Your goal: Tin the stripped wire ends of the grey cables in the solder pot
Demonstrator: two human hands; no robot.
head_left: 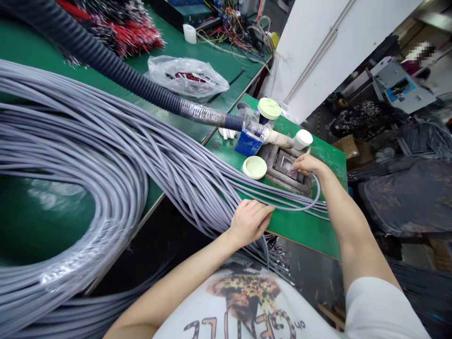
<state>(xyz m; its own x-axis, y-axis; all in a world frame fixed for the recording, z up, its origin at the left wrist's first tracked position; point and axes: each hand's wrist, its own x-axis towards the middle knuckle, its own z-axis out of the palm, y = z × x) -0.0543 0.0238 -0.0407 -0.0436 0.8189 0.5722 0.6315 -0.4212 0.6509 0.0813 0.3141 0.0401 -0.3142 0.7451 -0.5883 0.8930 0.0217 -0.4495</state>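
My right hand [306, 163] pinches the end of a grey cable [317, 190], whose thin stripped wires [292, 173] point down at a small square solder pot [271, 172]. From this hand the cable loops down and back left toward the other cables. My left hand [250, 219] is closed on grey cables at the table's front edge; its fingertips are partly hidden. Those belong to a large coiled bundle of grey cables [169, 160] that spreads across the left side. A pale shallow round dish [254, 167] stands just left of the pot.
A ribbed dark hose [134, 77] crosses above the bundle to a pale nozzle [278, 138] beside the pot. Near it are a blue box [248, 143], a yellow-green lid [269, 108] and a white cup [302, 139]. A plastic bag [187, 75] and red-black wires [130, 33] lie behind.
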